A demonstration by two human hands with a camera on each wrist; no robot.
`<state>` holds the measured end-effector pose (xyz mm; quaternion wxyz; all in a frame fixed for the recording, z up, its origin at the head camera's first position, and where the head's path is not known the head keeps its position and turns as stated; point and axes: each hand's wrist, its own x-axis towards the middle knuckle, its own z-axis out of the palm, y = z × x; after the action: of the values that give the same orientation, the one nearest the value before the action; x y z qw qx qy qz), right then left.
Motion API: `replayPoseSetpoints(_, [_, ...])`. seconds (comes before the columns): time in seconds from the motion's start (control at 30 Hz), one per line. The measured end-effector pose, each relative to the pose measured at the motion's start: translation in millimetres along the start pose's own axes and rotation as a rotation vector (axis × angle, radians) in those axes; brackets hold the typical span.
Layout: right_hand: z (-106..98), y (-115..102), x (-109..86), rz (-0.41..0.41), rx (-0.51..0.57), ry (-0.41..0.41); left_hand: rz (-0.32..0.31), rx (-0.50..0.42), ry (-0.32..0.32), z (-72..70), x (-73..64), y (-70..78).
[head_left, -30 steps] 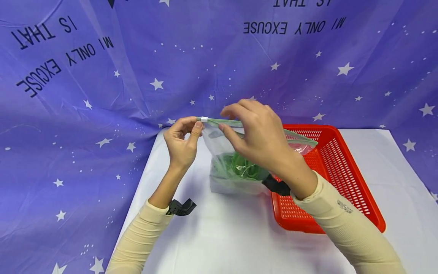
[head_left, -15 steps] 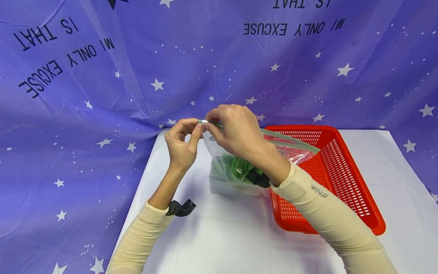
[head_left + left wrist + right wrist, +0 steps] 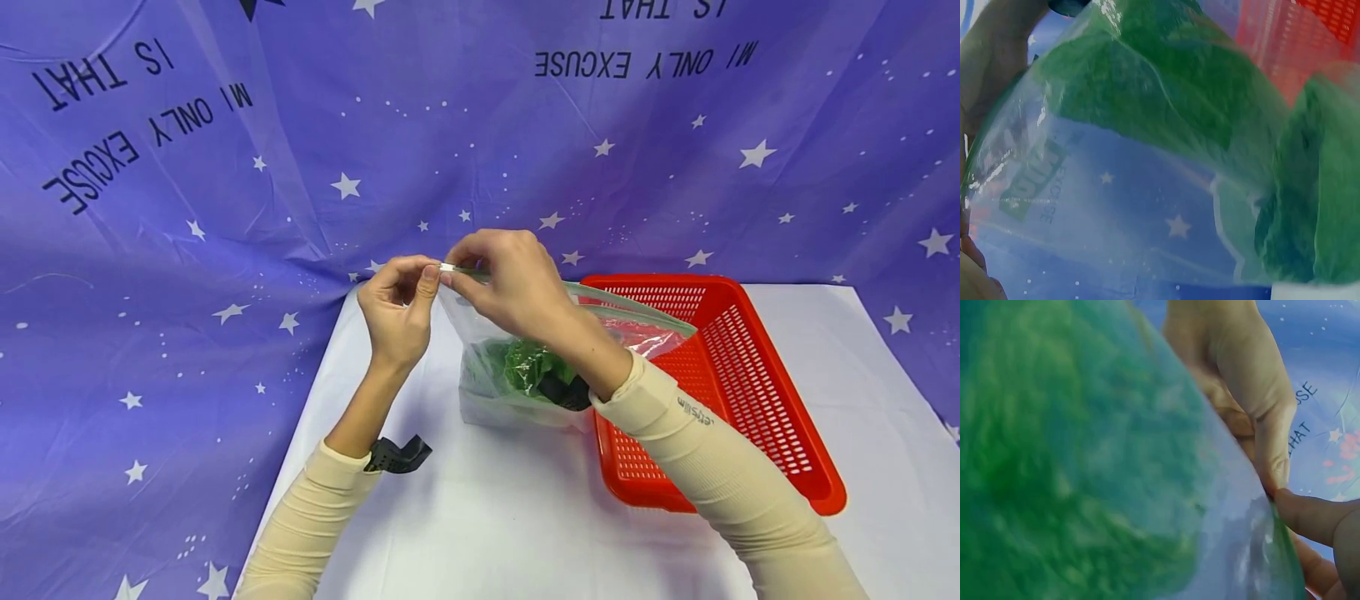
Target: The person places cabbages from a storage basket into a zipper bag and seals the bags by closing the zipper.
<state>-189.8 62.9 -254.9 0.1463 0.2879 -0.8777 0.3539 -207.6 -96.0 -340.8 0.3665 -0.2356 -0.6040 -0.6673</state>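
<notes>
A clear slider zip bag (image 3: 480, 408) stands on the table with leafy greens (image 3: 528, 367) inside. Its green zip strip (image 3: 637, 308) runs along the top, the right part gaping. At the strip's left end sits a white slider (image 3: 447, 267). My left hand (image 3: 397, 321) pinches the bag's top left corner between thumb and forefinger. From the other side, my right hand (image 3: 513, 275) pinches at the slider, the fingertips of both hands almost meeting. In the right wrist view the left hand (image 3: 1260, 394) grips the bag's edge near the right thumb (image 3: 1310, 515).
A red perforated plastic basket (image 3: 780, 400) stands right of the bag, partly behind it and under the right forearm. The table (image 3: 495, 517) wears a white cloth. A purple star-printed curtain (image 3: 450, 125) hangs behind and along the left.
My right hand has moved left from above the bag's opening and taken hold at the slider. My left hand has kept its pinch on the corner, nearly still.
</notes>
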Motion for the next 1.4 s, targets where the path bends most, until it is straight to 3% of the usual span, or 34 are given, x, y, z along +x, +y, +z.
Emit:
replayPoseSetpoints(0.17, [4.7, 7.5, -0.2, 0.030, 0.155, 0.040, -0.039, -0.078, 0.018, 5.7, -1.2, 1.4])
replayPoseSetpoints(0.33, [6.9, 10.7, -1.9, 0.030, 0.224, 0.094, -0.053, -0.096, 0.015, 8.7, -1.3, 4.7])
replayPoseSetpoints(0.7, [0.8, 17.7, -9.4, 0.015, 0.245, 0.130, -0.037, -0.046, -0.005, 10.0, 0.5, 1.9])
replayPoseSetpoints(1.2, [-19.0, 38.8, -24.3, 0.117, 0.268, 0.091, -0.080, -0.041, 0.068, 8.0, 1.6, -2.5])
replayPoseSetpoints(1.4, [-31.5, 50.9, -32.8, 0.166, 0.259, 0.075, -0.102, -0.059, 0.114, -0.1, 3.8, -7.7])
